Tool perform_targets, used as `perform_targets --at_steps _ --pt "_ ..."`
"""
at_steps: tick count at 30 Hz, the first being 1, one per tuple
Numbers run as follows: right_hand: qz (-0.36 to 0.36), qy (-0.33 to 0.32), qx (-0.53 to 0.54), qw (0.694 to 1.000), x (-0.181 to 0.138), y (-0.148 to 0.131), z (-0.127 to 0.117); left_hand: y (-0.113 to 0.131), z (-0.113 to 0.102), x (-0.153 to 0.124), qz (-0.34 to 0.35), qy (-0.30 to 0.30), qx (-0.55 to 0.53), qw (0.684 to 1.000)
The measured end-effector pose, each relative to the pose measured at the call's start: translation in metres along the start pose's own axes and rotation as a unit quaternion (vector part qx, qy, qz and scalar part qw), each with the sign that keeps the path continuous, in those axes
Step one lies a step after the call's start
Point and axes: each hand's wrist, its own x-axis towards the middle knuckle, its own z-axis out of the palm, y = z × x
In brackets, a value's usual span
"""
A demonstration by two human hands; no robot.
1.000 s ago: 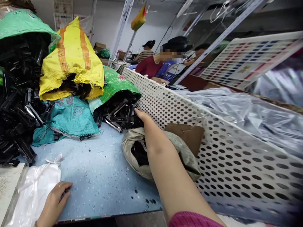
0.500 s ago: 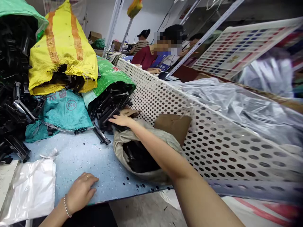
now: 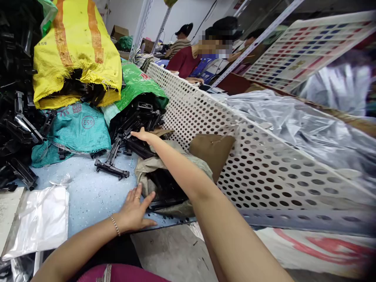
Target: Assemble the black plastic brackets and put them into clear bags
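Observation:
My left hand lies with spread fingers at the table's front, its fingertips against the rim of a grey-green woven sack. Black plastic parts show inside that sack. Over the sack stretches my right arm; my right hand is among black plastic parts at the mouth of a green bag. A thumb or finger points left there, while the other fingers are mostly hidden, so a hold cannot be made out. Just left of it, a long black part with a crossbar end lies on the blue table.
Yellow and teal sacks, with heaped black parts, stand at the left. White plastic bags lie front left. A perforated white panel borders the right, with brown cardboard against it. Co-workers sit beyond.
My left hand has moved right, from the bare table to the sack's rim, and its fingers have spread. My right hand has shifted slightly; a black part now lies farther out on the table.

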Motion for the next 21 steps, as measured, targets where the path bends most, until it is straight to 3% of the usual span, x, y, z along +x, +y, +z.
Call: perform_targets --at_steps 3,6,8,11,14,17,18,21 --pt "-0.048 -0.053 0.040 0.997 -0.022 -0.017 0.018 -0.001 0.014 0.033 0.033 0.025 0.010 0.999" --pt "-0.176 -0.164 0.081 0.967 -0.051 -0.035 0.036 -0.006 0.017 0.046 0.042 0.064 -0.006 0.997" --pt "-0.259 -0.198 0.068 0.943 -0.071 -0.038 0.041 -0.011 0.014 0.046 0.043 0.079 -0.025 0.996" --pt "-0.302 -0.191 0.001 0.934 -0.103 -0.016 0.029 -0.017 0.006 0.040 0.041 0.095 -0.046 0.994" --pt "-0.244 -0.206 -0.128 0.939 -0.125 0.030 -0.005 -0.011 -0.006 0.044 0.050 0.122 -0.051 0.990" --pt "-0.209 -0.079 -0.221 0.949 -0.125 0.072 -0.053 0.018 -0.031 0.066 0.089 0.160 -0.054 0.982" --pt "-0.189 0.012 -0.239 0.952 -0.119 0.082 -0.070 0.032 -0.044 0.077 0.107 0.175 -0.058 0.977" --pt "-0.148 0.152 -0.251 0.945 -0.095 0.101 -0.111 0.078 -0.090 0.111 0.170 0.230 -0.087 0.954"
